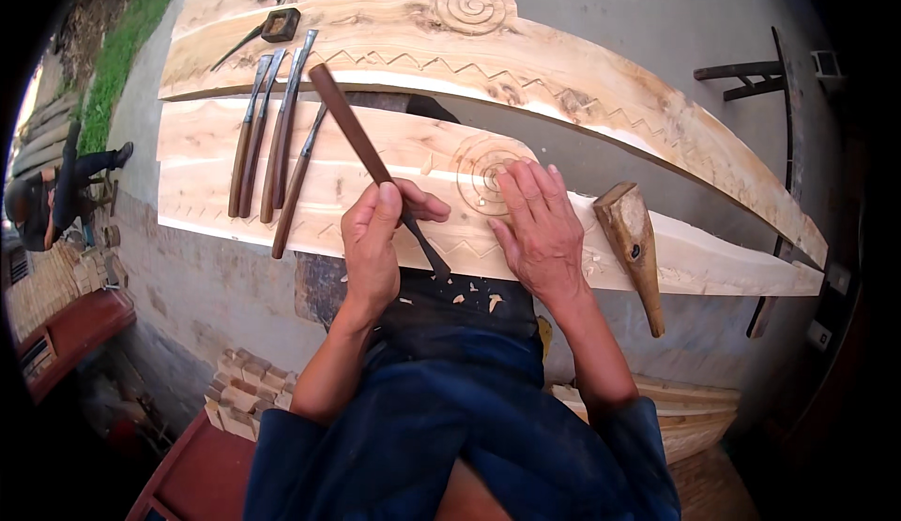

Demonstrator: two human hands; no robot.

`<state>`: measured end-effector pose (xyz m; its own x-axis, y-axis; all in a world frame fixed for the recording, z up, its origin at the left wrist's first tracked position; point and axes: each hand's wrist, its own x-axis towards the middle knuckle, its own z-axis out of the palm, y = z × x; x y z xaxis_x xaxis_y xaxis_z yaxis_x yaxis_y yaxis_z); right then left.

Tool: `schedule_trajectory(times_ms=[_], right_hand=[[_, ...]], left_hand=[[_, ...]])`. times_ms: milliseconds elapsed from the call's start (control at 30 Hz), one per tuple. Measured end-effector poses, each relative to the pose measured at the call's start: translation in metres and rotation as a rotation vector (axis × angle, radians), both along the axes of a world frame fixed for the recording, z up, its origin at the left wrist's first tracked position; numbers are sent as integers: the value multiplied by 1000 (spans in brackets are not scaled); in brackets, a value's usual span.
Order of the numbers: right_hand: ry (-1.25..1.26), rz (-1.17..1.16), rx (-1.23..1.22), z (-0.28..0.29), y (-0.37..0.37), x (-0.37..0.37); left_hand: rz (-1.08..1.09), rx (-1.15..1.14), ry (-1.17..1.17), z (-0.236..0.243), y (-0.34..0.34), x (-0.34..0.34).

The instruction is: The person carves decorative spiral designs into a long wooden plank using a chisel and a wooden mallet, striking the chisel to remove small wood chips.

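Note:
My left hand [375, 244] grips a chisel [349, 119] with a dark wooden handle, its blade angled down toward the front edge of the near carved board [206, 145]. My right hand [540, 230] lies flat on that board, fingers over part of a carved spiral [474, 183]. A wooden mallet [631, 239] rests to the right of it. Several chisels [272, 141] lie side by side on the board's left part. Behind is a second long board [375, 23] with a carved spiral and zigzag line. A small dark square tool [280, 26] lies on it. Small chips lie below the near board.
A person in dark clothes [47, 202] is at the far left, beside grass [131, 42]. Stacked wood pieces [249, 390] and red frames [188, 465] are at lower left. More planks [694, 408] lie at lower right. Dark wooden supports [741, 75] stand at right.

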<state>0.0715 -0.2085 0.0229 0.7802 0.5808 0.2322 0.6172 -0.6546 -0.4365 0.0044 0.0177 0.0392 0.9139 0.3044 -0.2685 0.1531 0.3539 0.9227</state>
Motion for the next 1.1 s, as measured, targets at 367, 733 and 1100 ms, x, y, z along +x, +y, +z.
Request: schedule_trajectory(times_ms=[367, 733, 1100], right_hand=[[183, -10, 373, 14, -32, -36], [-179, -466, -100, 22, -89, -17], [373, -574, 146, 26, -112, 17]], left_hand=[[304, 56, -4, -8, 5, -25], [338, -159, 37, -9, -10, -36], [447, -243, 28, -23, -25, -36]])
